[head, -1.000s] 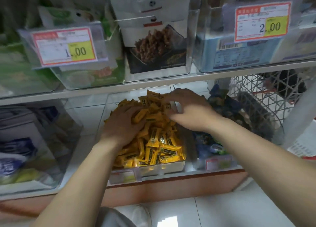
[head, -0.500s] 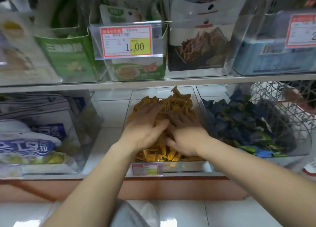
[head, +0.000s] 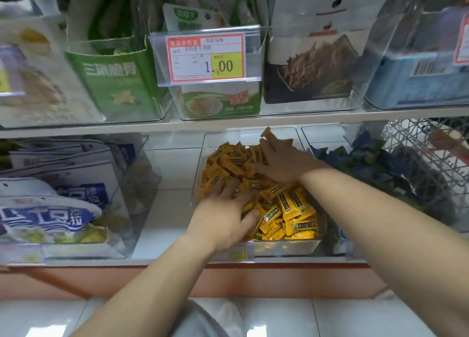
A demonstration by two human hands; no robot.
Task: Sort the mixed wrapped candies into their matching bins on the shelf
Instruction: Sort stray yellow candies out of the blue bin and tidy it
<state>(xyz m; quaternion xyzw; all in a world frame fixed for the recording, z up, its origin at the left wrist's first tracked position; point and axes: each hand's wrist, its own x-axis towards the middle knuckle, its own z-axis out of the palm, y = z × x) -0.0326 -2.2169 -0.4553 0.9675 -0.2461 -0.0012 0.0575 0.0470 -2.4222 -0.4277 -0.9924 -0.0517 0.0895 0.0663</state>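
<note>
— Digging in the yellow candies (head: 284,204), are you? Both your hands are in the clear bin (head: 276,247) on the lower shelf (head: 177,260).

— Yes. What do my hands look like?

— Your left hand (head: 223,217) lies flat on the pile near the front, fingers spread out. Your right hand (head: 284,164) lies flat farther back, fingers spread too. I think neither one is holding a candy, but I cannot see under your palms.

— Is this bin sorted?

— Every wrapper that shows in it is yellow with a dark stripe. I see no other color on top. So this bin looks done, as far as I can see. Something could hide deeper down or under your hands.

— What about the next bin?

— The bin to the right (head: 327,143) holds blue candies (head: 375,164) with some green ones mixed in near the front. That one may still need sorting. A white wire basket (head: 431,146) stands past it, and it is too blurry to see what is inside.

— So what is left?

— You should feel through the yellow pile for strays, then check the blue bin. I guess you are somewhere in the middle of the job.
</note>
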